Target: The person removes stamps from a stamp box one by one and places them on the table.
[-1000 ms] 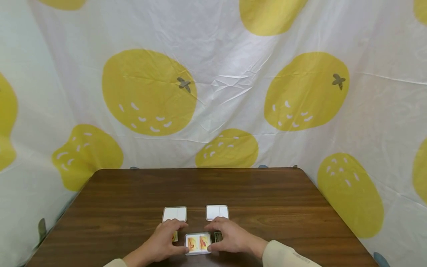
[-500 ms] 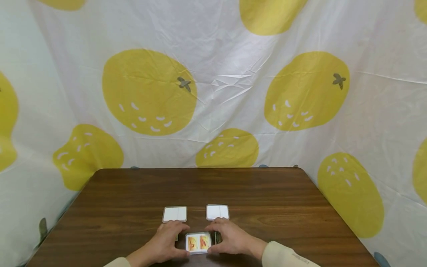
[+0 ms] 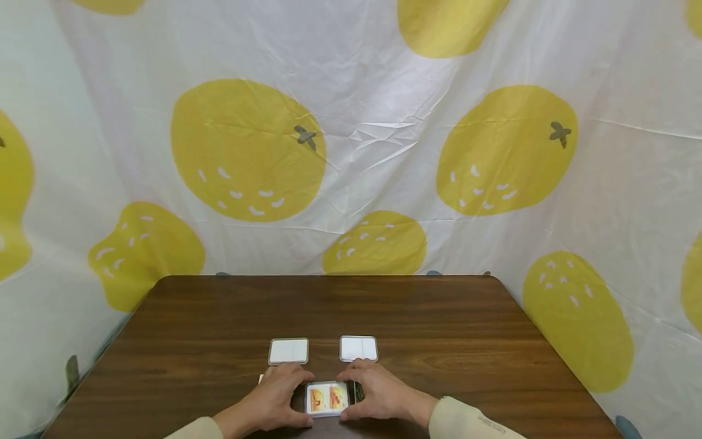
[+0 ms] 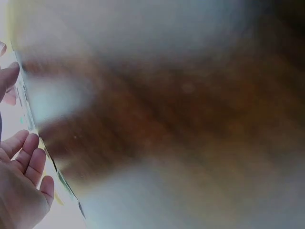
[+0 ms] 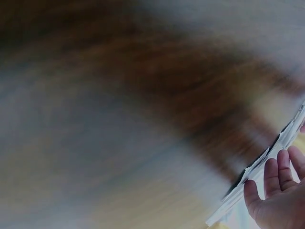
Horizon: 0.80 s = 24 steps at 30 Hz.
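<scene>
The head view is showing the flat picture case (image 3: 327, 400) lying at the bottom centre of the frame, its long axis running left to right between two hands. The left hand (image 3: 276, 396) is bracketing its left end and the right hand (image 3: 382, 391) its right end, neither plainly nearer; each seems to be pinching it, thumb at the near edge, fingers at the far one. A clear, round-cornered rim, probably plastic, is framing two orange-and-yellow prints. Higher up, a left white case (image 3: 288, 352) and a right white case (image 3: 359, 349) are resting on the streaky brown wooden table (image 3: 417, 317).

The left wrist view is showing bent fingers at the lower left, beside a thin slanting edge; blur is hiding any grip.

The right wrist view is showing curved fingers at the lower right, ragged pale layers slanting past; what they are touching cannot be told.
</scene>
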Motion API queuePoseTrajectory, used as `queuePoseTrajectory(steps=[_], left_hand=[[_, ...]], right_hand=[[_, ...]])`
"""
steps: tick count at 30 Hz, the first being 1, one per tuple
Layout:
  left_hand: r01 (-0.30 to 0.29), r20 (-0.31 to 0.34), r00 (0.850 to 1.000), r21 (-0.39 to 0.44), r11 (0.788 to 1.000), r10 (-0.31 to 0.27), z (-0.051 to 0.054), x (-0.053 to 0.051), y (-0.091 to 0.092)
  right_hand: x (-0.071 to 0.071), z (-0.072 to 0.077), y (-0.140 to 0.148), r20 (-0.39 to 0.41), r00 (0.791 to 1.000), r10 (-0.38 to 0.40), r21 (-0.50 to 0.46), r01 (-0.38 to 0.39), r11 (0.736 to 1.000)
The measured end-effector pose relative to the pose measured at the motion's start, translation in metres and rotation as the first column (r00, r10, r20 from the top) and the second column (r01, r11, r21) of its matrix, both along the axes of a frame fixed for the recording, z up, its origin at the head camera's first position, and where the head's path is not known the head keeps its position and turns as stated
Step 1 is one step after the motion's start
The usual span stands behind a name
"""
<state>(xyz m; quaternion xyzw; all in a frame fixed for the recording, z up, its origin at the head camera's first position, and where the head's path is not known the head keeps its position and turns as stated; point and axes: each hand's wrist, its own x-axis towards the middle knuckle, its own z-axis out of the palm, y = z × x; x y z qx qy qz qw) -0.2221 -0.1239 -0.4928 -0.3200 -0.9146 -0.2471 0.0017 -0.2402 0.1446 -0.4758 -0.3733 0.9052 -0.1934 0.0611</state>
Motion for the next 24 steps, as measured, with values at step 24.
queuePoseTrajectory(steps=[24], left_hand=[[0.033,-0.014,0.999,-0.028,0.999,-0.033,-0.0005,-0.0060,0.0008]], right_hand=[[-0.0023,-0.0014,-0.0078,-0.088,0.996,-0.009,0.124,0.020,0.992]])
